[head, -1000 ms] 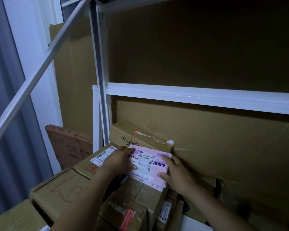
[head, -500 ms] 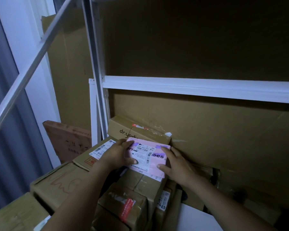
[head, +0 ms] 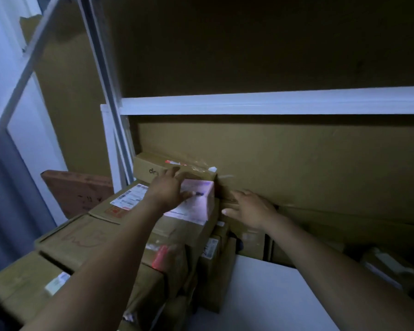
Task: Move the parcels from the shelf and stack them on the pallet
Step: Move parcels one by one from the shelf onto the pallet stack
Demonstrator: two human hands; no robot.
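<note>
Here left hand [head: 167,192] lies flat on pink parcel [head: 199,204], right hand [head: 252,209] spread beside.

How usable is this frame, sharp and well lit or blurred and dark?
Head view: dim overall, the upper shelf bay nearly black; motion blur smears the left hand, right hand and pink parcel, its label unreadable; the wide-angle lens slants the white shelf upright.

Left hand [head: 169,192] hides part of the pink parcel [head: 201,203] (label blurred)
</note>
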